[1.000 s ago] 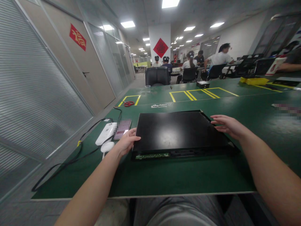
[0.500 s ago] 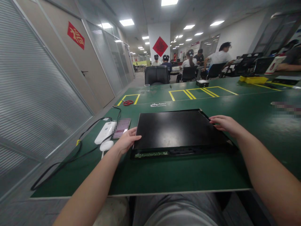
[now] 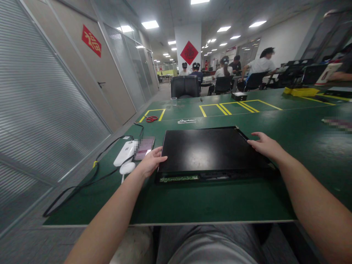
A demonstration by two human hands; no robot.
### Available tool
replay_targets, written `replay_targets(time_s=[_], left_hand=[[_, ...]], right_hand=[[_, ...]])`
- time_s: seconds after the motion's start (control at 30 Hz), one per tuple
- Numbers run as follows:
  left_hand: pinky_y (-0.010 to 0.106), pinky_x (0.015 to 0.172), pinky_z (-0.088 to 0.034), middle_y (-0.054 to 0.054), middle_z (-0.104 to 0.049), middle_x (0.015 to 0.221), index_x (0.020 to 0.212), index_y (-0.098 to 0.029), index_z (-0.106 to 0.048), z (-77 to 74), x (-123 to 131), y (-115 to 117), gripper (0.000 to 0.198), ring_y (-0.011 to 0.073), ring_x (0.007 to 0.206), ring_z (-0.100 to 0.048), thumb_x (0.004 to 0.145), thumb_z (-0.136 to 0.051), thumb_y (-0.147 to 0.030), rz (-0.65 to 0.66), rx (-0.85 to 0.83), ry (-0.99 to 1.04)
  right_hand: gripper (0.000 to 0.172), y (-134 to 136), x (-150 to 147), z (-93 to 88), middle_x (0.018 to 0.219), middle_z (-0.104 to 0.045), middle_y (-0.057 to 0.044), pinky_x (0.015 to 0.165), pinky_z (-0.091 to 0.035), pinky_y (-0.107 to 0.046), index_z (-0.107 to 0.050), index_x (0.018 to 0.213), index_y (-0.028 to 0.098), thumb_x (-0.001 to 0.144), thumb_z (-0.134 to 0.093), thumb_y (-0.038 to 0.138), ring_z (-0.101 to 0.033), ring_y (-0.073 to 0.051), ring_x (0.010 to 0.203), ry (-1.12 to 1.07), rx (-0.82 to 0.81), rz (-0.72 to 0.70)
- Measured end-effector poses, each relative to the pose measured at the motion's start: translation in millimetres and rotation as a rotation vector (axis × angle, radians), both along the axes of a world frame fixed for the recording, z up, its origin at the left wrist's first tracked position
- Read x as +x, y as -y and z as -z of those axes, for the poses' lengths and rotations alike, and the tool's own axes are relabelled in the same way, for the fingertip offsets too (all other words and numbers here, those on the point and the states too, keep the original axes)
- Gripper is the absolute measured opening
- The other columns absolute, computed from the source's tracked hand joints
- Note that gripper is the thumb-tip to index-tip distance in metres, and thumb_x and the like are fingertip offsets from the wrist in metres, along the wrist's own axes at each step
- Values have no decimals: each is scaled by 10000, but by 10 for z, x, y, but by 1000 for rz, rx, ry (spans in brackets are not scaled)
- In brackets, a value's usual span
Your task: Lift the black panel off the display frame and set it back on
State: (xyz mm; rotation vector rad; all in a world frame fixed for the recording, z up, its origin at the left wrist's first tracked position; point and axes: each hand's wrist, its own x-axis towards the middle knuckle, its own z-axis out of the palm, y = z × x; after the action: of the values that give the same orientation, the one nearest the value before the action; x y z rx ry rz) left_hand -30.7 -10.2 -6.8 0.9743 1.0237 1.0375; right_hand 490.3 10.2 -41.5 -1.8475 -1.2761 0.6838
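A black flat display panel [image 3: 203, 150] lies over a black shallow frame [image 3: 271, 167] on the green table. A strip of green circuit board [image 3: 180, 178] shows along the frame's near edge. My left hand [image 3: 152, 161] grips the panel's left edge, its thumb on the top face and its other fingertips at the side. At the right edge is my right hand [image 3: 262, 144], its fingers apart and one fingertip touching the rim. The underside of the panel is hidden.
Left of the panel lie a phone [image 3: 145, 148], a white device [image 3: 123, 153], a round white piece [image 3: 127, 168] and a black cable [image 3: 96, 175]. Farther back are red scissors [image 3: 151, 118], small white pieces [image 3: 187, 121], a clear cup [image 3: 173, 101] and a yellow tray [image 3: 301, 91]. Several people sit beyond.
The fingers of my right hand have spread apart at the panel's right edge. My left hand keeps its grip. The whole view has shifted slightly.
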Motion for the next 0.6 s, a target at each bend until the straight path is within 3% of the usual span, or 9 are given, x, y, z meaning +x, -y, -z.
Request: replay_targets(time_s=[0.13, 0.37, 0.6], left_hand=[[291, 806, -598, 99, -797, 970, 1207, -134, -667, 1, 8, 4, 661, 245, 935, -770, 585, -856, -14, -15, 6, -7], [308, 830, -605, 101, -795, 1027, 1211, -147, -678, -41, 37, 45, 628, 255, 996, -761, 614, -828, -21, -17, 7, -8], [383, 1024, -544, 113, -789, 1101, 1146, -154, -729, -76, 100, 48, 516, 301, 1184, -691, 647, -859, -149, -65, 112, 26]], right_hand=[[536, 73, -160, -110, 880, -742, -93, 946, -513, -543, -679, 1157, 276, 705, -810, 533, -688, -366, 987, 251, -28, 100], [369, 135, -312, -205, 895, -750, -84, 906, -533, -520, -735, 1060, 278, 753, -751, 482, -687, -366, 1000, 387, -49, 73], [365, 146, -313, -244, 982, -765, -90, 847, -546, -473, -747, 1105, 280, 806, -672, 478, -690, -351, 994, 529, -100, 12]])
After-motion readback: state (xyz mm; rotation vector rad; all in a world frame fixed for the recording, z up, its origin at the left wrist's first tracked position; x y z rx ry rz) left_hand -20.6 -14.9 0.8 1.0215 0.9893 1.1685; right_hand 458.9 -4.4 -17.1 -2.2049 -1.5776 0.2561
